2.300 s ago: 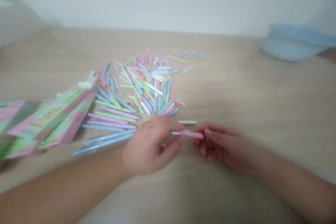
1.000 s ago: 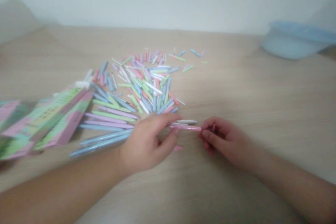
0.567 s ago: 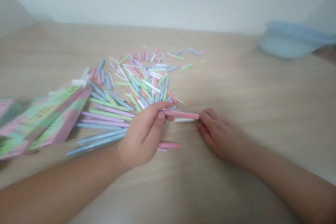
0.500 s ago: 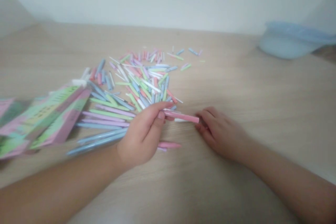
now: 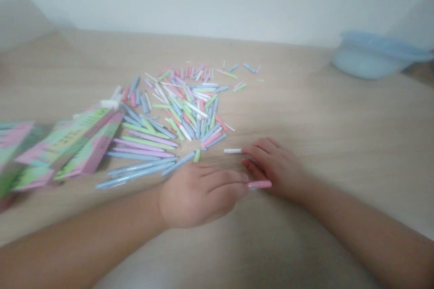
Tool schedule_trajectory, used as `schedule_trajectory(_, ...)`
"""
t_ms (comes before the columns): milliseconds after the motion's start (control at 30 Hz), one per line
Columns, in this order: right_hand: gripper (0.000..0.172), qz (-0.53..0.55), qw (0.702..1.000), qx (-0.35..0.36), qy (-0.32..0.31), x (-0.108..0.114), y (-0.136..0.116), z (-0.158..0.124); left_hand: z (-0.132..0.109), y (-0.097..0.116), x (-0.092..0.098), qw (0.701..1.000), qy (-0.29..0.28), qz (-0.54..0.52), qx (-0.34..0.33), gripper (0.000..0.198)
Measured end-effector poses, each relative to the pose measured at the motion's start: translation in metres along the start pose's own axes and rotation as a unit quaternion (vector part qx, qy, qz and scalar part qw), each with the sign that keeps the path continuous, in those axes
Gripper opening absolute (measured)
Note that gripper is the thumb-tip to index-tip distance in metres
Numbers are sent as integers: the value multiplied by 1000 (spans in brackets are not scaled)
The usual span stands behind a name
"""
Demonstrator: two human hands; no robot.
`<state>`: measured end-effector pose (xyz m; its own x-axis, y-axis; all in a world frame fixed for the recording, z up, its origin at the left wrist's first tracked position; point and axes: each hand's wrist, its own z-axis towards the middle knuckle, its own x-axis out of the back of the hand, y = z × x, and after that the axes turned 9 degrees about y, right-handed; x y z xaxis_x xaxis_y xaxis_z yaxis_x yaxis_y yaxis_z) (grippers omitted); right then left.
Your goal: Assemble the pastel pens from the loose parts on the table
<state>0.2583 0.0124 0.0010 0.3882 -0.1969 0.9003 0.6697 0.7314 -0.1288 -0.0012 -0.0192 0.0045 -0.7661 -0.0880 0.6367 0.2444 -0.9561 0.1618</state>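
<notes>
My left hand (image 5: 206, 194) is closed low over the table, palm down. From its fingertips a short pink pen piece (image 5: 260, 184) sticks out to the right; its other end is hidden in the fingers. My right hand (image 5: 276, 165) rests on its side on the tabletop, fingers curled. A thin white rod (image 5: 232, 150) pokes out leftward from its fingertips. Just beyond my left hand lie a light green piece (image 5: 197, 156) and a blue pen barrel (image 5: 178, 163). Motion blur softens both hands.
A heap of pastel pen parts (image 5: 190, 104) spreads across the middle of the wooden table (image 5: 305, 108). Longer blue pen barrels (image 5: 135, 175) lie left of it. Patterned pastel boxes (image 5: 88, 149) stand at the left. At the back right is a pale blue bowl-like container (image 5: 373, 54).
My left hand has moved right and nearer to me, turning palm down. The pink piece it holds sits lower. My right hand has barely moved, the white rod still at its fingertips.
</notes>
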Motion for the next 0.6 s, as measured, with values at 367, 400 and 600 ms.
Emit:
schedule_trajectory(367,20,30,999,25,23,-8,5,-1,-14,43,2,985,-146,94,-23,20)
schedule_trajectory(400,21,27,999,26,29,-9,6,-2,-16,44,6,981,-163,106,-8,23)
schedule_trajectory(600,22,96,995,35,-2,-11,-1,-6,-19,40,33,951,-252,148,102,25)
